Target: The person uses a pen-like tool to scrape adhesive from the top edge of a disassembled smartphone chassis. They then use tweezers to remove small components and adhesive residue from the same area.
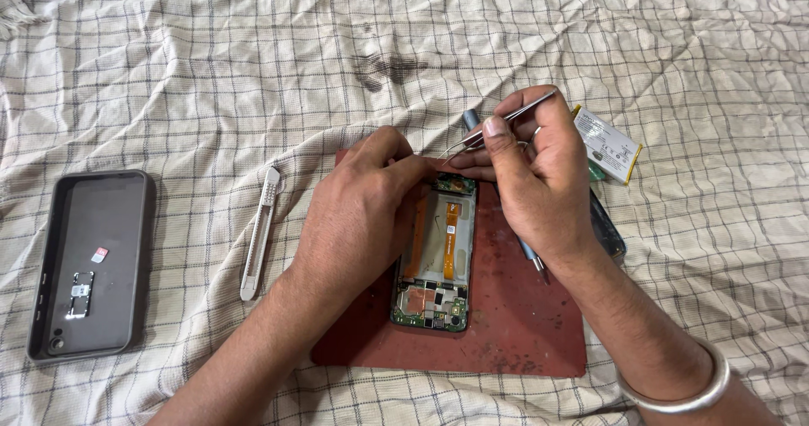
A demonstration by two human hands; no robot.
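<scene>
An opened phone [436,262] lies on a reddish-brown mat [514,325], its green boards and two orange flex cables showing. My left hand [362,211] rests on the phone's left side and top edge, fingers curled, pressing it down. My right hand [531,177] pinches metal tweezers [497,127] just above the phone's top end; their tips point left toward my left fingertips. A screwdriver [533,262] lies under my right hand, mostly hidden.
A grey phone back cover [126,224] lies at the left with small parts inside. A white utility knife [259,234] sits left of the mat. A white-and-yellow battery [608,146] lies at the right. A checked cloth [211,72] covers everything.
</scene>
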